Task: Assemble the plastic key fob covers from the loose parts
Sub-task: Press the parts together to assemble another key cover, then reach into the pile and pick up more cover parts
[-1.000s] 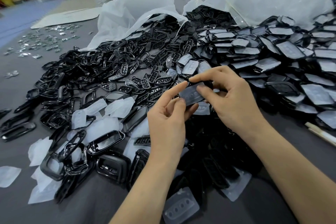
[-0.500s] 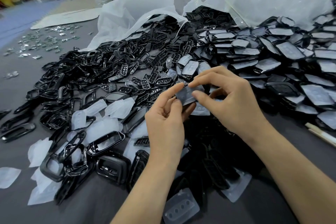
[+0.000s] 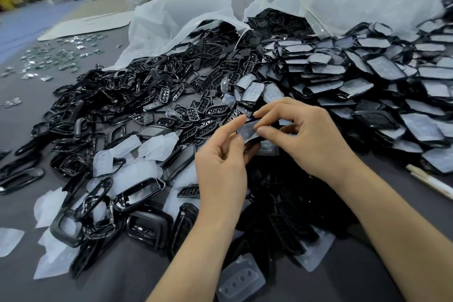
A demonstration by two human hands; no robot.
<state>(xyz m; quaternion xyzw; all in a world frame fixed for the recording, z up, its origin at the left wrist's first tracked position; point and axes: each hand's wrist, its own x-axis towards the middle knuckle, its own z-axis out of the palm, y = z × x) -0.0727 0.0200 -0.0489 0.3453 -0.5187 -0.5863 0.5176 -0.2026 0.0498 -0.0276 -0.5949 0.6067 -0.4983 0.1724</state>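
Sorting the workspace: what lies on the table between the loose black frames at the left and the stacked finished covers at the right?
In the head view, a scatter of small black button grilles lies between the frames and the covers.

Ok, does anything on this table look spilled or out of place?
Black parts have spilled loose from the open bags across the table, though that looks like working stock. Nothing looks damaged. Both hands hold one cover normally.
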